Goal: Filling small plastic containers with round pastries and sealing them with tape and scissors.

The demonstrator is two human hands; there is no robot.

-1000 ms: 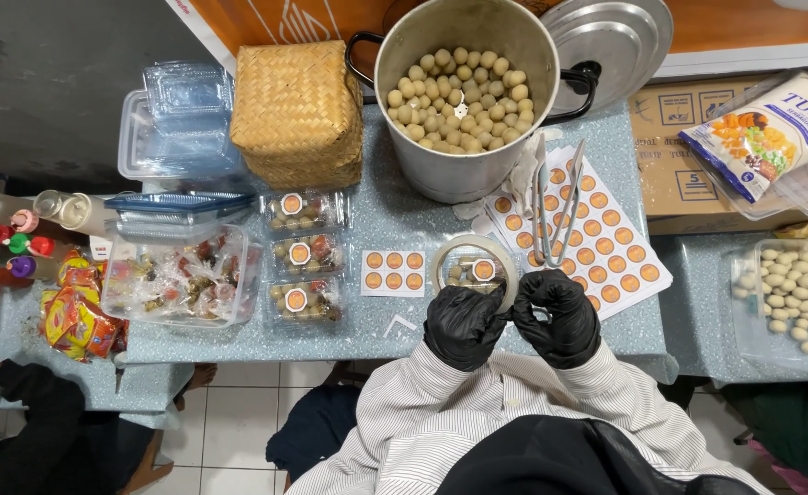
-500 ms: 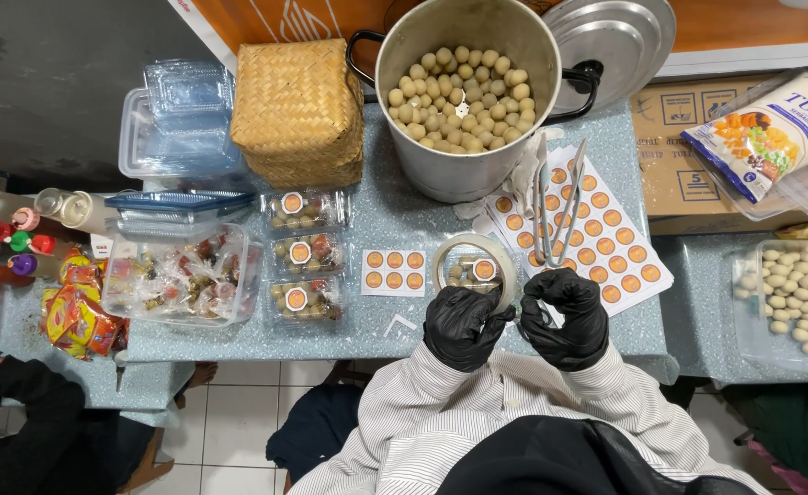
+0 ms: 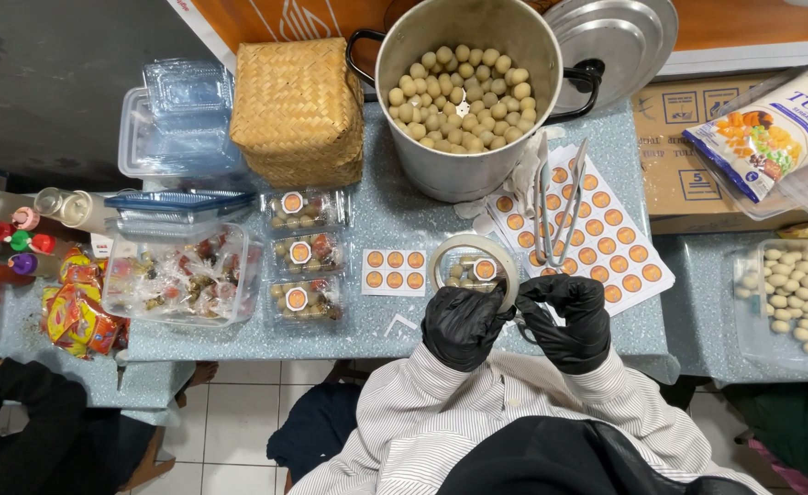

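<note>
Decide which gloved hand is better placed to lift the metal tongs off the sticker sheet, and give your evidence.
Probably the right hand: it sits just below the long metal tongs, while the left hand grips the clear round tape roll.

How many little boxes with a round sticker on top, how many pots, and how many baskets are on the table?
Little boxes with a sticker: 4 (one by the hands)
Pots: 1
Baskets: 1
Total: 6

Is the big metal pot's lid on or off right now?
Off. The pot stands open, its pale round balls exposed; the lid leans behind it.
</note>
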